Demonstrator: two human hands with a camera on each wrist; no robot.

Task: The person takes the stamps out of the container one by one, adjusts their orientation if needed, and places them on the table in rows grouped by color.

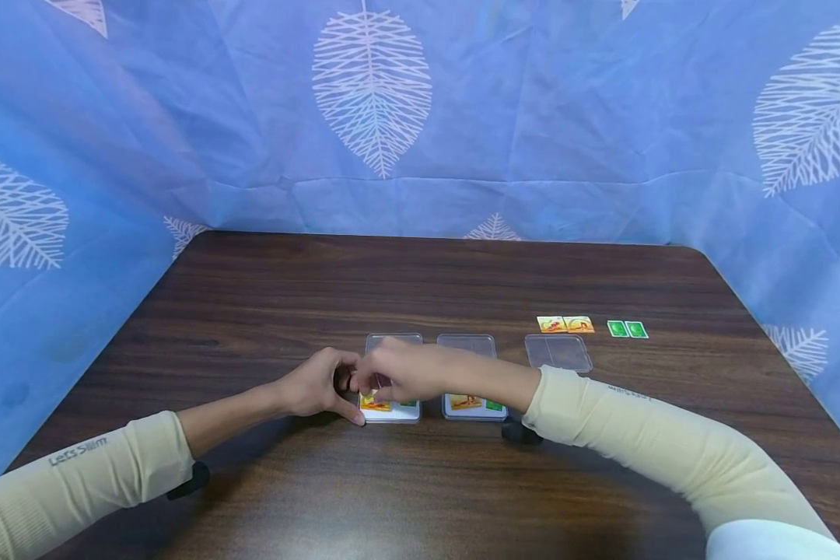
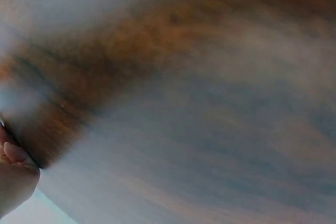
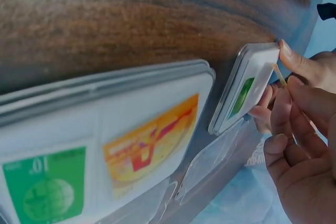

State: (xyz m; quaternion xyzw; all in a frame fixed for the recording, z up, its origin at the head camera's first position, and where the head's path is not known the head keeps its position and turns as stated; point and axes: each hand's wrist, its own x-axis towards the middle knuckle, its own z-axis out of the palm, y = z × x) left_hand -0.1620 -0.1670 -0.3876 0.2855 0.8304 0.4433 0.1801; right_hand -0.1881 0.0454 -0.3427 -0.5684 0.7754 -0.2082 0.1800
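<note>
My left hand [image 1: 313,384] grips the left side of a clear plastic case [image 1: 399,418] with a white inside, thumb at the near corner and fingers farther back. Between thumb and fingers, my right hand [image 1: 413,369] pinches an orange stamp [image 3: 280,74], seen edge-on over that case in the right wrist view. A green stamp [image 3: 241,97] lies in the same case. To the right sits a second case [image 3: 149,95], holding an orange stamp [image 3: 152,145] and a green stamp [image 3: 46,184]. The left wrist view is mostly blurred.
Behind the cases lie clear lids [image 1: 466,343], and another clear lid [image 1: 558,352] lies farther right. Beyond it are two orange stamps [image 1: 565,324] and two green stamps [image 1: 627,329]. A blue leaf-print cloth [image 1: 532,117] surrounds the brown table [image 1: 287,295].
</note>
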